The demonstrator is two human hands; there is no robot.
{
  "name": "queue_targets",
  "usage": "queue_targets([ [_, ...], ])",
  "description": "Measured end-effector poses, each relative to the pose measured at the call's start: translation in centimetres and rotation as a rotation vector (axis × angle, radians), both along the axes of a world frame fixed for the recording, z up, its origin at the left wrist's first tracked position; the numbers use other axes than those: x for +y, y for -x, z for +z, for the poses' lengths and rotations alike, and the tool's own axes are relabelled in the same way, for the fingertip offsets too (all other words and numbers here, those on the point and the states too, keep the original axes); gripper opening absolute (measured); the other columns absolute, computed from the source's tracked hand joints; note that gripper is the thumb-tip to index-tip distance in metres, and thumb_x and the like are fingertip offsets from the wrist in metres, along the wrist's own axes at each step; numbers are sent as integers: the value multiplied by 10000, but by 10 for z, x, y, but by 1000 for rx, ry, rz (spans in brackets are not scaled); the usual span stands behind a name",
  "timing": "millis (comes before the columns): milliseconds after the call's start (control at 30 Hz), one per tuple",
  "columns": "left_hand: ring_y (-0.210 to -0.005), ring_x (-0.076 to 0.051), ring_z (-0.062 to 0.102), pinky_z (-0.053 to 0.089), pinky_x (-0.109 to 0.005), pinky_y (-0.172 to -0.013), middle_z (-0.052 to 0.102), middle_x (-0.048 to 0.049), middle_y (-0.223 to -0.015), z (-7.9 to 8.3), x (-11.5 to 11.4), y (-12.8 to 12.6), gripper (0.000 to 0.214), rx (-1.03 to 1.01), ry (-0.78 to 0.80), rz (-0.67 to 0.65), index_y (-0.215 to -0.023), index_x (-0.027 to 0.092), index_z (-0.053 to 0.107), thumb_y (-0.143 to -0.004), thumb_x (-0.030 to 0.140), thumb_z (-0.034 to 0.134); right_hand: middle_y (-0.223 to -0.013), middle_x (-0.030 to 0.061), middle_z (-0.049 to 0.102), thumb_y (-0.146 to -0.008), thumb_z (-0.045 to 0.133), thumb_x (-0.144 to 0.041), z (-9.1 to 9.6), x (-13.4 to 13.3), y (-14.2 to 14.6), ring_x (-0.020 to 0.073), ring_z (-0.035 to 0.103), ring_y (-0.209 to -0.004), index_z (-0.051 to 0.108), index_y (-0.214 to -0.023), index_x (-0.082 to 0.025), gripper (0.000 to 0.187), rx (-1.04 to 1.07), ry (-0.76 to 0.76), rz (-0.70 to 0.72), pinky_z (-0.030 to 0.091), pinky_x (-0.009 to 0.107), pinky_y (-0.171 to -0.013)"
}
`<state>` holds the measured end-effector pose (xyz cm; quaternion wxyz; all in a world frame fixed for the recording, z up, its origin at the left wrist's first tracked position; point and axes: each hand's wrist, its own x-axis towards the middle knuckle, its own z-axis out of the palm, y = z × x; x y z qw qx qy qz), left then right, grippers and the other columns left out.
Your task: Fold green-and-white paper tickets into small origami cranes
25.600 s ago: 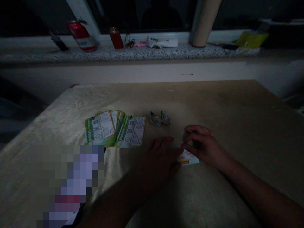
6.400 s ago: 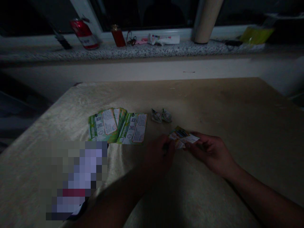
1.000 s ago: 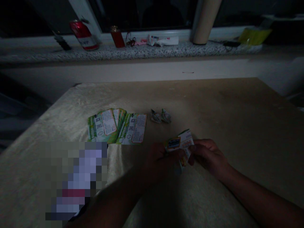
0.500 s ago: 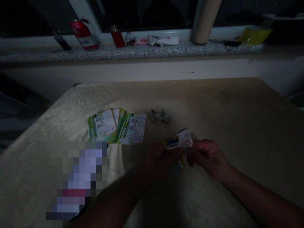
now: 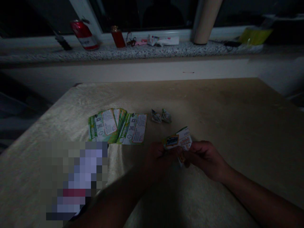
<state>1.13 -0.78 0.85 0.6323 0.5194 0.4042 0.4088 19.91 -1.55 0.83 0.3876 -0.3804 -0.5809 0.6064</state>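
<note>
Over the near middle of the table (image 5: 237,120), both hands met on one small printed leaflet (image 5: 178,140). Left hand (image 5: 158,156) pinched its left edge, fingers curled, thumb side up. Right hand (image 5: 205,157) gripped the right and lower edge, fingertips closed on the paper. Leaflet was raised just off the cloth-covered top, tilted, with its upper part standing clear above the knuckles and the lower part hidden between the two hands. It showed a blue-and-yellow panel on the left and white print on the right; it looked creased or part-folded, though the dim light made the fold lines hard to read.

Beyond the hands, near but apart, two small folded paper pieces (image 5: 161,116) sat side by side, touching or nearly so. Left of those, a fan of green leaflets (image 5: 117,126) lay flat, overlapping one another, well clear of the left hand.

Far side: a speckled windowsill (image 5: 142,52) carried a tilted red can (image 5: 84,30), a small red container (image 5: 118,37), some crumpled wrappers (image 5: 163,40), an upright cardboard tube (image 5: 204,22) and a yellow item (image 5: 255,35) at the right end. Room was dark; fine detail was lost.
</note>
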Motion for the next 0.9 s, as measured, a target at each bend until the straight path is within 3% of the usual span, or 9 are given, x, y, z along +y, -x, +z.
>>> queue_targets([
  [133, -697, -187, 670, 534, -299, -677, 744, -60, -741, 0, 1, -1, 252, -26, -6, 19, -792, 149, 761, -881, 377, 701, -581, 22, 615, -967, 609, -504, 0, -1, 1, 116, 530, -542, 665, -637, -156, 483, -73, -49, 12, 438, 235, -504],
  [533, -780, -210, 691, 553, -312, -715, 776, -62, -835, -2, -1, 0, 234, 27, 14, 64, -867, 151, 791, -840, 375, 727, -628, 3, 624, -812, 804, -372, 4, -2, 8, 115, 543, -559, 679, -642, -169, 293, 10, -10, -54, 485, 242, -535],
  [767, -728, -195, 679, 545, -303, -692, 757, -56, -785, 3, 1, -1, 212, -3, 29, 94, -805, 151, 781, -832, 355, 732, -629, 22, 623, -950, 644, -447, -1, -4, 3, 122, 542, -577, 685, -691, -150, 396, -58, 21, 53, 454, 244, -538],
  [900, -751, -198, 687, 553, -301, -693, 767, -59, -820, 1, 0, -2, 210, -29, 45, 86, -865, 152, 792, -837, 352, 736, -594, -13, 566, -901, 700, -345, -1, -4, 4, 94, 465, -529, 644, -656, -152, 317, -90, 12, 63, 398, 223, -500],
])
